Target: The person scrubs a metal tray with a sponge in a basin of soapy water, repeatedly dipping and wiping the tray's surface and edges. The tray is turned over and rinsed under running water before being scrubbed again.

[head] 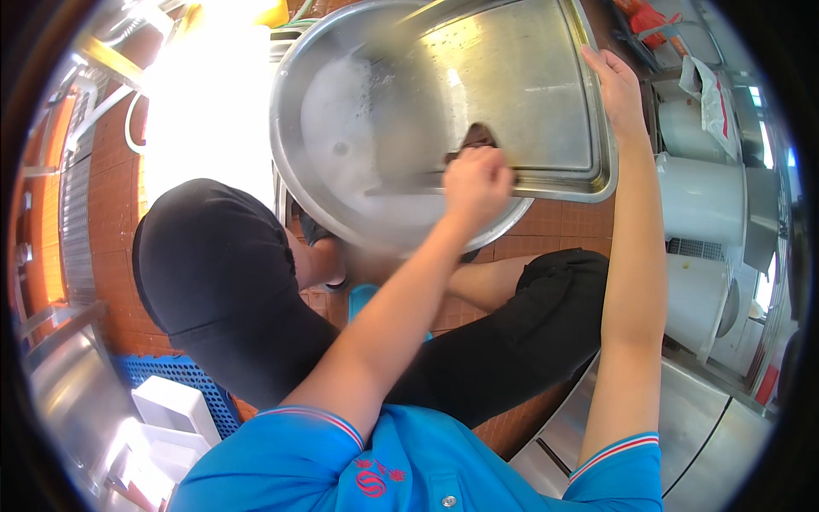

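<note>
A large rectangular metal tray (524, 96) is held tilted over a round metal basin (286, 153) with foamy water (336, 115) in it. My left hand (478, 182) is closed around a dark brown cloth (478, 136) that lies against the tray near its lower edge. My right hand (617, 86) grips the tray's rim at the upper right, thumb on the rim. The tray's left part is blurred, and it hides part of the basin.
Tiled floor (115, 182) shows around the basin. White tubs (700, 198) stand at right beside metal shelving. At lower left are a blue perforated crate (179, 377) and white containers (173, 409). A very bright white surface (211, 115) lies left of the basin.
</note>
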`<action>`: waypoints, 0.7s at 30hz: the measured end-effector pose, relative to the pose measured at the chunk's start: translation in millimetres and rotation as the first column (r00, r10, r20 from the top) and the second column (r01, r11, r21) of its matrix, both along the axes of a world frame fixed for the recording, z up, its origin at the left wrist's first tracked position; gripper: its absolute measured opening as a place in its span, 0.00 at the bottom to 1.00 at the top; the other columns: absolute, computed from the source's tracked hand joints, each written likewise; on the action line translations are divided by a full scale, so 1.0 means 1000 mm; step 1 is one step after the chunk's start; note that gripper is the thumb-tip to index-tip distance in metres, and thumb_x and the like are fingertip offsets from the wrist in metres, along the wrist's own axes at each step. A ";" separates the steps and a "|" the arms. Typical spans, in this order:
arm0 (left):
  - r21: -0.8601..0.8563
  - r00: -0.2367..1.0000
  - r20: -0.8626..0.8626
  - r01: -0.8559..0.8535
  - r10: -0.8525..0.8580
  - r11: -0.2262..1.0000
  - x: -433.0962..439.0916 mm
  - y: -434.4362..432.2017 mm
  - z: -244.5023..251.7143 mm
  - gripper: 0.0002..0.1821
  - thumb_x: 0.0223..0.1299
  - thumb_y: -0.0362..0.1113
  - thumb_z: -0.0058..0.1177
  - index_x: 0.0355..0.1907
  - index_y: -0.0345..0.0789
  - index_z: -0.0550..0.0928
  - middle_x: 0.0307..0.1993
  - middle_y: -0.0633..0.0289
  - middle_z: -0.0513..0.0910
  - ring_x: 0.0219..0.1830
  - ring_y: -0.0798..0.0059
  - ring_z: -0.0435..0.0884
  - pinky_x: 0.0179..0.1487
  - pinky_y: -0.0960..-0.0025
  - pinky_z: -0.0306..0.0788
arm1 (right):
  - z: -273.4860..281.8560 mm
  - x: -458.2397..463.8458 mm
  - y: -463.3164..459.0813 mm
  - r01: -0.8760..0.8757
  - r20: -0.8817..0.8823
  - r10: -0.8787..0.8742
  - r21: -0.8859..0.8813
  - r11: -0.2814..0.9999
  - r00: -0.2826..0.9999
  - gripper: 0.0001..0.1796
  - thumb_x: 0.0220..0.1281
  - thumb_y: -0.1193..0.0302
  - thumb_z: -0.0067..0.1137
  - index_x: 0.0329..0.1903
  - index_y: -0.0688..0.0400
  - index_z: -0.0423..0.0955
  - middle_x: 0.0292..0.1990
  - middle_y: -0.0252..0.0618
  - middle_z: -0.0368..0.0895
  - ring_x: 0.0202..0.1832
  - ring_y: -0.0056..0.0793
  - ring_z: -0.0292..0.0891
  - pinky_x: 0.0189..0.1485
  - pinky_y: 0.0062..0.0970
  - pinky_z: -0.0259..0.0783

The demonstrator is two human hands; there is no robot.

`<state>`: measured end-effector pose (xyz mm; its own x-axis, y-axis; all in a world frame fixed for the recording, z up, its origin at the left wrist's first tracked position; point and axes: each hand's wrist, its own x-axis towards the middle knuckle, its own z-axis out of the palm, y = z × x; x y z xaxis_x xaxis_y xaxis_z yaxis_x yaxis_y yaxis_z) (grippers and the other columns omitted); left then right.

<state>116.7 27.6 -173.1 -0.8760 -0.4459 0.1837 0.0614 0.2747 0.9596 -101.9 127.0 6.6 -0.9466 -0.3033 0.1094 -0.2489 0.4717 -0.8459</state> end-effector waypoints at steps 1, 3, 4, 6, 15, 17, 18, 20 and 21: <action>0.000 0.991 0.136 0.002 -0.002 1.000 0.006 -0.015 -0.028 0.14 0.69 0.44 0.55 0.34 0.35 0.84 0.36 0.54 0.86 0.46 0.48 0.85 0.49 0.47 0.77 | 0.000 0.000 0.001 -0.015 0.026 0.015 -0.002 1.000 1.000 0.25 0.76 0.59 0.68 0.24 0.49 0.66 0.24 0.14 0.60 0.28 0.07 0.51 0.30 0.19 0.49; -0.076 0.937 0.338 -0.064 0.086 0.995 0.017 -0.048 -0.082 0.13 0.65 0.41 0.52 0.38 0.37 0.86 0.37 0.52 0.87 0.43 0.47 0.85 0.50 0.48 0.76 | -0.001 0.002 0.001 0.014 0.054 -0.013 -0.013 1.000 0.998 0.25 0.76 0.59 0.68 0.24 0.48 0.64 0.25 0.14 0.58 0.28 0.08 0.50 0.31 0.20 0.48; -0.012 0.906 0.419 -0.059 0.058 0.998 0.018 -0.069 -0.105 0.15 0.67 0.43 0.49 0.40 0.36 0.86 0.39 0.51 0.88 0.45 0.46 0.85 0.51 0.47 0.76 | 0.000 0.002 0.001 -0.027 0.011 0.027 -0.016 1.000 1.000 0.24 0.77 0.60 0.67 0.25 0.48 0.65 0.26 0.14 0.59 0.29 0.07 0.51 0.32 0.18 0.49; 0.045 0.850 0.526 -0.062 0.029 0.997 0.017 -0.084 -0.127 0.19 0.69 0.46 0.46 0.43 0.35 0.86 0.42 0.48 0.89 0.47 0.45 0.86 0.54 0.46 0.76 | 0.000 0.005 0.001 0.001 -0.005 -0.001 0.035 0.999 1.000 0.20 0.80 0.62 0.65 0.28 0.46 0.68 0.28 0.13 0.61 0.32 0.05 0.53 0.35 0.15 0.51; 0.501 0.915 -0.175 0.400 -0.362 0.768 -0.013 0.000 0.010 0.07 0.68 0.28 0.63 0.47 0.34 0.83 0.39 0.65 0.85 0.43 0.77 0.82 0.52 0.70 0.77 | 0.003 0.016 -0.003 -0.030 -0.014 0.029 -0.050 0.998 0.999 0.24 0.75 0.60 0.69 0.25 0.48 0.65 0.26 0.13 0.61 0.29 0.07 0.52 0.32 0.19 0.48; 0.618 0.898 -0.279 0.438 -0.339 0.653 -0.011 -0.003 0.001 0.08 0.69 0.29 0.64 0.48 0.34 0.83 0.40 0.63 0.86 0.44 0.77 0.84 0.53 0.69 0.78 | 0.002 0.017 -0.002 -0.022 0.019 0.023 -0.051 0.998 1.000 0.23 0.75 0.61 0.69 0.25 0.48 0.65 0.27 0.13 0.63 0.30 0.07 0.53 0.33 0.18 0.49; 0.627 0.926 -0.203 0.372 -0.317 0.685 -0.011 -0.013 -0.014 0.09 0.67 0.28 0.65 0.47 0.33 0.84 0.38 0.63 0.87 0.42 0.77 0.84 0.51 0.69 0.79 | 0.001 0.018 0.000 0.000 0.044 0.002 -0.056 0.998 0.999 0.23 0.75 0.61 0.69 0.26 0.47 0.66 0.28 0.13 0.63 0.30 0.07 0.53 0.33 0.17 0.49; 0.534 0.952 -0.238 0.294 -0.193 0.793 -0.005 -0.032 -0.056 0.08 0.66 0.27 0.66 0.46 0.33 0.84 0.37 0.63 0.89 0.41 0.77 0.86 0.49 0.68 0.80 | 0.000 0.020 0.006 -0.029 0.025 0.030 -0.061 0.998 0.999 0.22 0.75 0.61 0.69 0.26 0.48 0.67 0.29 0.13 0.64 0.31 0.06 0.54 0.35 0.17 0.50; 0.455 0.983 -0.109 0.182 -0.148 0.872 0.001 -0.046 -0.078 0.08 0.66 0.25 0.64 0.45 0.34 0.83 0.39 0.61 0.89 0.43 0.77 0.86 0.51 0.68 0.80 | 0.000 0.020 0.009 -0.017 0.029 0.019 -0.059 0.998 0.999 0.22 0.75 0.61 0.69 0.27 0.48 0.67 0.29 0.13 0.64 0.32 0.06 0.54 0.35 0.17 0.51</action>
<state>117.3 -18.7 -251.4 -0.9371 -0.3449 0.0546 0.1366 -0.2181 0.9663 -81.4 135.7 6.7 -0.9441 -0.3142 0.0997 -0.2315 0.4169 -0.8790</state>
